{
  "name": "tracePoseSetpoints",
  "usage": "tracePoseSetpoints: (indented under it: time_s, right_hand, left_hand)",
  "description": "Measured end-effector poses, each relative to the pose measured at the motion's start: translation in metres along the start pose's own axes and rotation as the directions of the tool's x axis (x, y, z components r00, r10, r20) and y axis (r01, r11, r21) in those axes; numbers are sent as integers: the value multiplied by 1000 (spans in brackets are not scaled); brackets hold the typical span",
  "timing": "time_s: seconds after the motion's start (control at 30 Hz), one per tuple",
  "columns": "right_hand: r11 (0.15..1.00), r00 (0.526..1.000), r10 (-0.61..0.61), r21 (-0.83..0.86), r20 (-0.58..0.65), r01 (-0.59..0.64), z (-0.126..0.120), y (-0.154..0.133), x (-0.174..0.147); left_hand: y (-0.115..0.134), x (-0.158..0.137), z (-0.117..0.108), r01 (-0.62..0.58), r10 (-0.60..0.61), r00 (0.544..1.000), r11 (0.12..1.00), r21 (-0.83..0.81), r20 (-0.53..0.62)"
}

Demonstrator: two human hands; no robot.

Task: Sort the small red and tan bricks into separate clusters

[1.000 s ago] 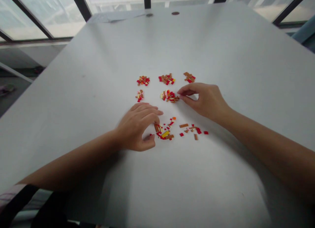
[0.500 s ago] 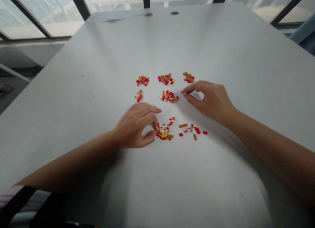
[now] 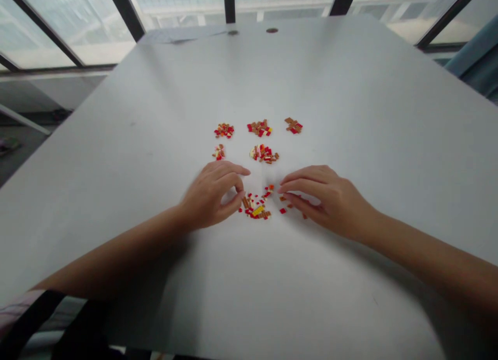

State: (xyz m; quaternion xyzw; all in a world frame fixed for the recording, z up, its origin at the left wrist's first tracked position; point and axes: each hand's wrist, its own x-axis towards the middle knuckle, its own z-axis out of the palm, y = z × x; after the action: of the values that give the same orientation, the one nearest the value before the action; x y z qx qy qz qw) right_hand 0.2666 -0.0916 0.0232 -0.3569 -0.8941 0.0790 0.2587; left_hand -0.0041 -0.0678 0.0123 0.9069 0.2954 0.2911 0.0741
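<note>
Small toy building bricks in red, brown, yellow and white lie in loose piles. My left hand [image 3: 212, 196] is at the left edge of the near pile [image 3: 257, 211], its thumb and index finger pinched together. Whatever sits between those fingertips, if anything, is too small to make out. My right hand [image 3: 329, 199] hovers low over the scattered bricks [image 3: 282, 211] at the near right and hides most of them. Its fingers are stretched out, with the thumb slightly apart, and no brick shows between them. An orange brick [image 3: 271, 187] lies just left of its fingertips.
Beyond my hands are sorted piles: a far left pile [image 3: 224, 130], a far middle pile [image 3: 260, 127], a far right pile [image 3: 293, 125], a small left pile [image 3: 220, 152] and a centre pile [image 3: 264, 153]. All rest on a white table [image 3: 249, 287] by windows.
My right hand has come down and nearer, from beside the centre pile to over the near right bricks. My left hand stays by the near pile. The view has shifted slightly.
</note>
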Motion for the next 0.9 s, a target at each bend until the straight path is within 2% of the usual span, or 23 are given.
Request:
tracePoseSetpoints:
  time_s: [0.17, 0.33, 0.43, 0.63, 0.9]
  right_hand:
    - [998, 996, 33, -52, -88, -38, 8, 1, -13]
    - [992, 988, 92, -71, -124, -101, 11, 10, -17]
    - [998, 995, 33, -50, -98, -38, 13, 9, -16]
    - [978, 978, -204, -48, -28, 203, 18, 5, -12]
    - [979, 980, -187, -94, -73, 180, 21, 12, -16]
  left_hand:
    - [1, 1, -1, 27, -27, 1000, 1000, -8, -12]
    - [-1, 2, 1, -62, 62, 998, 997, -45, 15]
    - [-3, 3, 3, -145, 147, 988, 989, -38, 44]
    - [-10, 4, 8, -299, 297, 952, 954, 26, 73]
    - [-11, 4, 12, -415, 410, 909, 907, 70, 79]
